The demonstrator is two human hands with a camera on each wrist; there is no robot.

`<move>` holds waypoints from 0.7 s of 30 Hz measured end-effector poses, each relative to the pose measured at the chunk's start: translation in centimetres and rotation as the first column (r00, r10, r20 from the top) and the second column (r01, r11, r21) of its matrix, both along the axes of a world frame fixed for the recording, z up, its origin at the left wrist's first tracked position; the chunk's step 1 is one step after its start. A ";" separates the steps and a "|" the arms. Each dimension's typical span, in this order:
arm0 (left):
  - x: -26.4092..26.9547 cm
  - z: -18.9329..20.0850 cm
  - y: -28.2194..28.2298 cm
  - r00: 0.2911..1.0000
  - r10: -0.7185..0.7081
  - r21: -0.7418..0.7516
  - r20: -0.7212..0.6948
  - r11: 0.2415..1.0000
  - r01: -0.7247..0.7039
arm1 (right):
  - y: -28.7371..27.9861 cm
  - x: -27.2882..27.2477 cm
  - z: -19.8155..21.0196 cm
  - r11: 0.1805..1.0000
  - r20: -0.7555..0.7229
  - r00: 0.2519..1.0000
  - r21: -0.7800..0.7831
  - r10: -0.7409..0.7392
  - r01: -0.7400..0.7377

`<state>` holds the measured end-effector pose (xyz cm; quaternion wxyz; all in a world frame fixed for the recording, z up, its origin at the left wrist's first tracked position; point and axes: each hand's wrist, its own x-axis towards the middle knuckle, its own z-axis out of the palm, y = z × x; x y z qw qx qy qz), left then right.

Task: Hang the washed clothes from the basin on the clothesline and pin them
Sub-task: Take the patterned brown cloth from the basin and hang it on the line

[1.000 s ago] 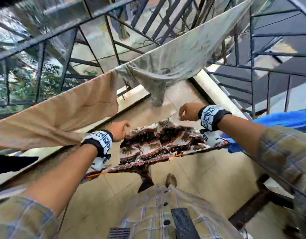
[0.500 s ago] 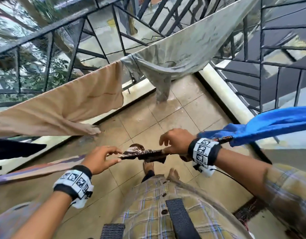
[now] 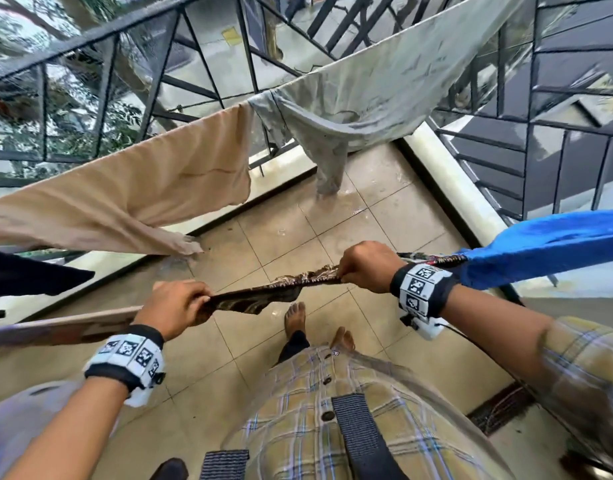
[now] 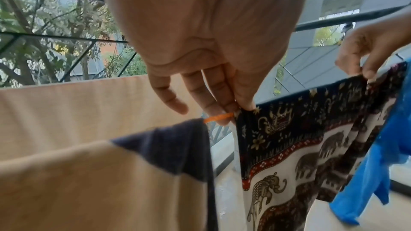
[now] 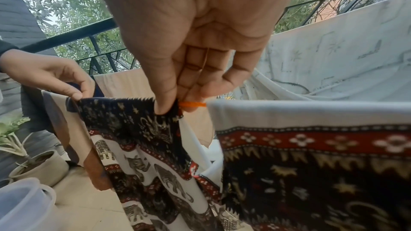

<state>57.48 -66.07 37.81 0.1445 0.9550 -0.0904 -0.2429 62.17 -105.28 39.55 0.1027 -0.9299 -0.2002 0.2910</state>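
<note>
An elephant-print cloth (image 3: 281, 293) in dark, red and white hangs folded over the orange clothesline (image 4: 219, 117). In the head view I see it edge-on between my hands. My left hand (image 3: 203, 299) pinches its left top corner (image 4: 244, 111) at the line. My right hand (image 3: 343, 275) pinches the top edge (image 5: 164, 110) further right, thumb in front and fingers behind. The cloth (image 5: 144, 147) drapes down below both hands. No pins are visible.
A blue garment (image 3: 540, 244) hangs just right of my right hand, and a beige-and-navy garment (image 4: 111, 173) just left of my left. Beige (image 3: 125, 199) and grey-white (image 3: 384, 88) cloths hang along the railing (image 3: 90, 46). A potted plant (image 5: 33, 164) and a pale plastic tub (image 5: 22, 208) stand on the floor.
The patterned cloth, spread flat a second ago, now hangs folded over the line. My hands have moved apart along its top edge and now pinch it.
</note>
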 end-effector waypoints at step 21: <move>2.6 1.4 -9.0 0.997 -0.073 -0.272 0.014 0.960 0.075 | -13.0 -1.9 4.9 0.890 0.083 0.886 0.061 -0.457 0.453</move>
